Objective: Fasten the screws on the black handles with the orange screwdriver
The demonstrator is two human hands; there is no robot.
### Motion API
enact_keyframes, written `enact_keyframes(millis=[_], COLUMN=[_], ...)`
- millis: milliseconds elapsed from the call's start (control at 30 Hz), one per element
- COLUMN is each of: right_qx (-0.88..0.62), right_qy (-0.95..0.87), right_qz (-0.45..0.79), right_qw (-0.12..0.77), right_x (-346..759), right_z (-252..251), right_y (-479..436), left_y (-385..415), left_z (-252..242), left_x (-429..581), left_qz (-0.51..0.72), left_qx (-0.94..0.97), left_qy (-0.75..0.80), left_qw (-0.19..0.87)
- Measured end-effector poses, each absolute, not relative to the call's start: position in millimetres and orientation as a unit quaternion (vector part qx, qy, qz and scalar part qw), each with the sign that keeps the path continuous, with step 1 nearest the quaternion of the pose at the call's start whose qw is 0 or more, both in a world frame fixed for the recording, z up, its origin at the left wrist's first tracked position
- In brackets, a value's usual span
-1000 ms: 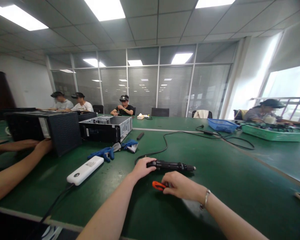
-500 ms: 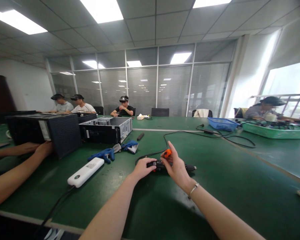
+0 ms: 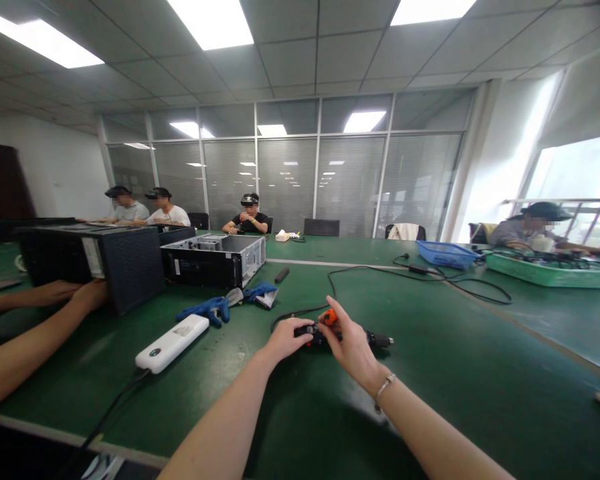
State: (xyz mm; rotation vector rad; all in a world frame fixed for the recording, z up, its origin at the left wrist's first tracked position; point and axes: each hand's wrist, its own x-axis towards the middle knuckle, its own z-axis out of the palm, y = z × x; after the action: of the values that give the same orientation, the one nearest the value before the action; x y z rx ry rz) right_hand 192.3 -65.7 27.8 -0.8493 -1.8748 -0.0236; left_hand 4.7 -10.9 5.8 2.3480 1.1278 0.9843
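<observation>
A black corded electric screwdriver [image 3: 379,341] lies on the green table with its metal tip toward the right. My left hand [image 3: 284,339] is closed round its rear end, thumb and fingers on the black body. In front of the tool's middle, my right hand [image 3: 353,345] pinches a small orange-and-black object [image 3: 330,317] between thumb and fingers. That object is held against or just over the tool body; its exact kind is not clear. A black cord [image 3: 340,271] runs from the left end of the tool across the table.
At left, another person's arms [image 3: 45,333] reach into a black computer case [image 3: 135,267]. Nearby are an open metal chassis [image 3: 253,260], blue gloves [image 3: 210,311] and a white power strip [image 3: 173,343]. Blue [image 3: 445,255] and green baskets [image 3: 550,273] stand at right. People sit round the table.
My right hand has shifted slightly left and down, bringing the orange object closer to the electric screwdriver. My left hand keeps its grip. The view has tilted slightly.
</observation>
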Motion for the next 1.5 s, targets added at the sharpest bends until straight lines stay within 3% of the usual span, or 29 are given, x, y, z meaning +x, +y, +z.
enact_keyframes(millis=[367, 633, 900, 1200, 1500], right_qx=[-0.381, -0.356, -0.414, -0.315, -0.358], right_qy=[-0.815, -0.802, -0.778, -0.792, -0.813], right_qz=[-0.103, -0.037, -0.151, -0.002, -0.116], right_qw=[0.425, 0.478, 0.448, 0.523, 0.444], right_x=[182.1, 176.0, 187.8, 178.6, 179.0], right_z=[55.4, 60.6, 52.3, 52.2, 50.5], right_y=[-76.5, -74.4, -78.1, -85.1, -88.4], left_y=[-15.2, -9.9, -11.2, -15.6, -18.5], left_z=[11.0, 5.7, 7.9, 14.1, 16.8], left_x=[4.1, 2.7, 3.2, 4.8, 5.2], left_qz=[0.334, 0.341, 0.342, 0.331, 0.325], left_qx=[0.838, 0.835, 0.834, 0.840, 0.840], left_qy=[0.398, 0.396, 0.391, 0.395, 0.395], left_qw=[0.169, 0.170, 0.186, 0.167, 0.180])
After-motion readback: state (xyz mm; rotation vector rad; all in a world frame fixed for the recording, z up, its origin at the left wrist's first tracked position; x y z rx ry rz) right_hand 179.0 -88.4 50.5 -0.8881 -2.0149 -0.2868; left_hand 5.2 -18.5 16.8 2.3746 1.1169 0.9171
